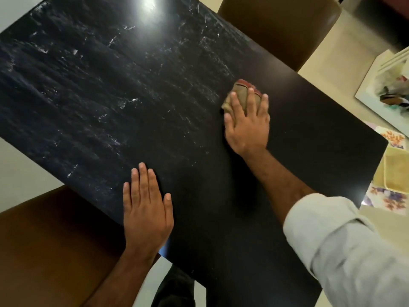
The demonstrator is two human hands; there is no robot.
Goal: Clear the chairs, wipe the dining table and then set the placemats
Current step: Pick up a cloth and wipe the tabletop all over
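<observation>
Pressing a crumpled tan-and-red cloth [241,90] onto the black worktop [110,85] with the right hand [247,125], fingers spread flat over it. Resting the left hand [147,209] palm-down near the front edge, fingers straight, holding nothing. Flanked by one brown chair [44,240] near left and another chair [281,29] far right. Floral placemats [385,199] lying past the right edge, off the worktop.

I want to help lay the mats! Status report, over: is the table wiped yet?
Left hand flat on table. Right hand pressing cloth onto tabletop. White smudges across far side; no mats laid, nothing blocking. Over.
</observation>
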